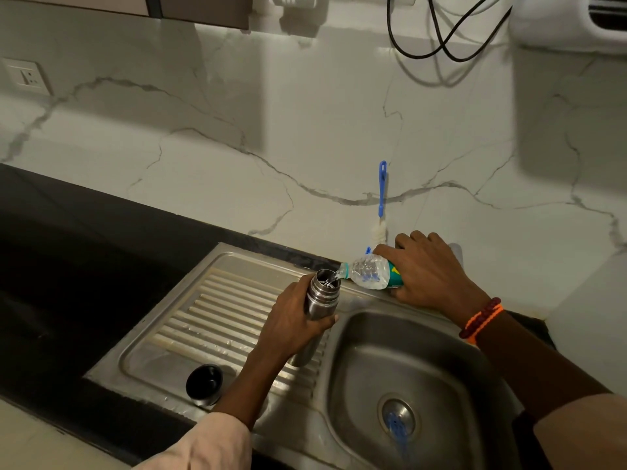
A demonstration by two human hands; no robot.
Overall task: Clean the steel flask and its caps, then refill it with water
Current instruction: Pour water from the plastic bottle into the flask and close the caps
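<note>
My left hand point(291, 320) grips the steel flask point(322, 293) around its body, holding it open-mouthed and slightly tilted above the ribbed drainboard point(217, 320). My right hand point(427, 269) grips a clear plastic water bottle point(368, 271) tipped on its side, its neck at the flask's mouth. A thin stream of water runs from the bottle into the flask. A black cap point(203, 385) with a steel rim lies on the drainboard near its front edge.
The steel sink basin point(424, 361) lies below my right arm, with a blue object over its drain point(397, 425). A blue-handled bottle brush point(382, 195) leans on the marble wall behind the bottle. Black countertop point(68, 259) stretches to the left.
</note>
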